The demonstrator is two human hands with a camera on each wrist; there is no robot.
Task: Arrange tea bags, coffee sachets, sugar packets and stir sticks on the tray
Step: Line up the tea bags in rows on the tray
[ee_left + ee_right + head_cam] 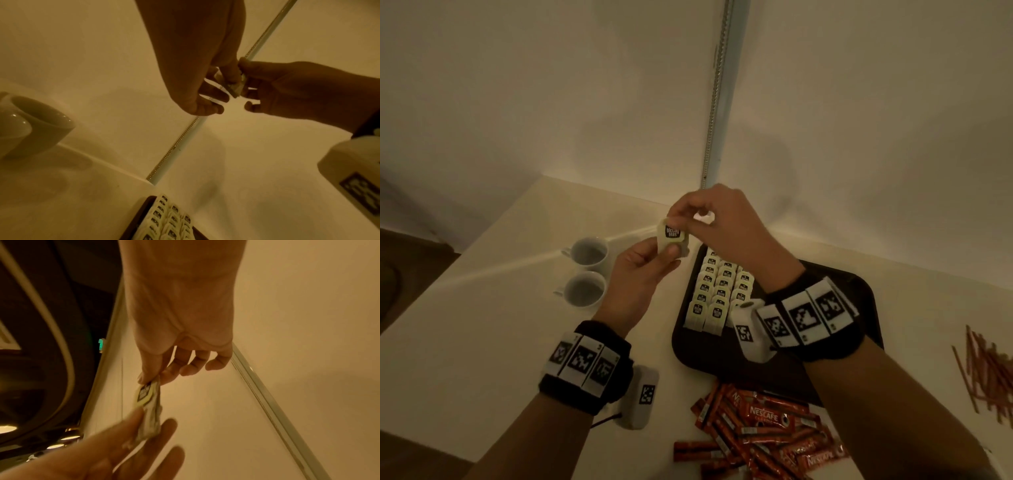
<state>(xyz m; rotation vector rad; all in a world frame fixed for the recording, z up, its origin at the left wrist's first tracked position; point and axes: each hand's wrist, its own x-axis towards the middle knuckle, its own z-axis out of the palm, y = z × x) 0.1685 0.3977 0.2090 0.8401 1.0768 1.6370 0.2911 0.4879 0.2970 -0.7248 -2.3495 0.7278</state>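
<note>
Both hands pinch one tea bag (672, 238), left hand (643, 270) below, right hand (717, 219) above, seemingly squaring it for the tray (859, 284) rows.

A small stack of pale tea bags (672, 237) with a dark square label is held up above the table, at about 11 o'clock from the tray (859, 291) — gripped from below by the left hand (642, 270) and pinched at its top edge by the right hand (717, 219). On the dark tray, more tea bags (717, 291) stand overlapped in three neat rows along its 9 o'clock side. Red coffee sachets (760, 431) lie heaped at 6 o'clock off the tray; brown stir sticks (986, 373) lie scattered at 4 o'clock.
</note>
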